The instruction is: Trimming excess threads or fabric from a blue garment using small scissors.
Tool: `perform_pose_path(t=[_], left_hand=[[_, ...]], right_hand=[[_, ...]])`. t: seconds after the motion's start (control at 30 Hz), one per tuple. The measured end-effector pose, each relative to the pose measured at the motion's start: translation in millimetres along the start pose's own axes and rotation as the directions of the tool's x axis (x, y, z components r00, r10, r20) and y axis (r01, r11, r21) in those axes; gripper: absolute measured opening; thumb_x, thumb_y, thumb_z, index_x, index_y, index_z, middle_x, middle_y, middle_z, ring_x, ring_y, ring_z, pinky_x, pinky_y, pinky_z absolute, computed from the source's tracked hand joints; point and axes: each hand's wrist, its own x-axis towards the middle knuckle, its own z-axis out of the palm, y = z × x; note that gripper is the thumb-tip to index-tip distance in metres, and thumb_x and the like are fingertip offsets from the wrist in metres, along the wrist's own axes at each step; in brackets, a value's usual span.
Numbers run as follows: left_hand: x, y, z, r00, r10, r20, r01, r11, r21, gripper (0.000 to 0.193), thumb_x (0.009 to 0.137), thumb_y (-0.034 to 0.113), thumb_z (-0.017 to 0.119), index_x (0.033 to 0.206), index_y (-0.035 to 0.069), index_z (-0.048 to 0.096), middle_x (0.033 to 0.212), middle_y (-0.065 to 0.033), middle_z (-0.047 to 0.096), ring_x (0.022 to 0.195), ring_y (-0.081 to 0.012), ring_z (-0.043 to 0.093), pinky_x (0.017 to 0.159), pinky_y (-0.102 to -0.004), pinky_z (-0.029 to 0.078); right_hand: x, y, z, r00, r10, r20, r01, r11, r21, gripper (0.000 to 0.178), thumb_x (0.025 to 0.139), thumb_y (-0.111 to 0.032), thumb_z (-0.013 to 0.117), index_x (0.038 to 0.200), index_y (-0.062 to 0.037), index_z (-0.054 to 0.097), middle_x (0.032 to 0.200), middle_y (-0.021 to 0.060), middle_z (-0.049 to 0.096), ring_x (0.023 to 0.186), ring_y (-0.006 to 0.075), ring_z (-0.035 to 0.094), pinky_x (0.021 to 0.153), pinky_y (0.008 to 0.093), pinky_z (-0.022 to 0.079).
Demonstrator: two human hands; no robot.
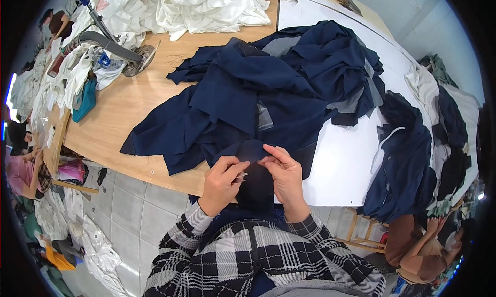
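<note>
In front of my body, a navy piece of cloth [252, 151] hangs over the table edge, its lower part darker. My left hand [223, 186] is closed, thumb and forefinger pinching the cloth's left side. A small pale, pointed thing [241, 177] sticks out by its curled fingers; its kind cannot be made out. Close by on the right, my right hand [285, 179] pinches the same cloth between thumb and fingertips. Beyond both hands spreads a heap of navy cloth pieces [248, 85], with grey patches and a shiny clear scrap [264, 116] among them.
The table has a wooden part [155, 108] and a white part [336, 162]. White cloth [201, 10] is heaped at the far side. A black stand with a round base [139, 62] stands at left. More navy cloth [400, 157] hangs at right. People sit on both sides.
</note>
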Motion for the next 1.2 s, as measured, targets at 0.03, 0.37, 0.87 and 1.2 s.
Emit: perform_pose_path(t=[0.03,0.37,0.87,1.2], left_hand=[[-1,-1,0,1.0,-0.003,-0.006,0.003,1.0,-0.005,0.034,0.065,-0.013,0.062,0.095,0.003,0.066,0.085,-0.0059,0.054,0.059,-0.0122,0.053,0.05,-0.0224,0.042],[-2,1,1,0.997,-0.07,0.037,0.07,0.998,0.007,0.033,0.063,-0.006,0.066,0.093,0.005,0.066,0.086,-0.0072,0.056,0.07,-0.0207,0.059,0.058,-0.0283,0.049],[-2,2,4,0.998,-0.065,-0.005,0.065,0.998,-0.012,0.032,0.063,-0.01,0.064,0.091,0.004,0.066,0.085,-0.007,0.056,0.062,-0.0168,0.058,0.053,-0.0258,0.046],[-1,1,5,0.989,-0.149,0.0,0.148,0.985,-0.093,0.028,0.068,-0.011,0.063,0.092,0.004,0.066,0.085,-0.0065,0.055,0.06,-0.0131,0.054,0.051,-0.023,0.043]], right_hand=[[0,0,0,1.0,0.001,0.0,-0.001,1.0,0.0,0.031,0.08,0.009,0.059,0.111,0.0068,0.059,0.099,0.0022,0.049,0.084,0.0096,0.054,0.084,0.0235,0.048],[-2,1,-2,0.999,0.001,-0.044,0.001,0.999,0.049,0.028,0.08,0.01,0.058,0.108,0.0074,0.06,0.098,0.0024,0.05,0.082,0.0091,0.055,0.083,0.0248,0.049],[-3,7,-3,0.997,0.0,-0.078,0.002,1.0,0.026,0.026,0.081,0.008,0.058,0.107,0.0073,0.06,0.099,0.0026,0.049,0.079,0.0071,0.055,0.083,0.0283,0.052],[-5,6,-2,0.996,0.038,-0.078,-0.032,0.996,0.088,0.028,0.081,0.009,0.057,0.109,0.009,0.058,0.101,0.0047,0.05,0.084,0.0101,0.058,0.087,0.0297,0.051]])
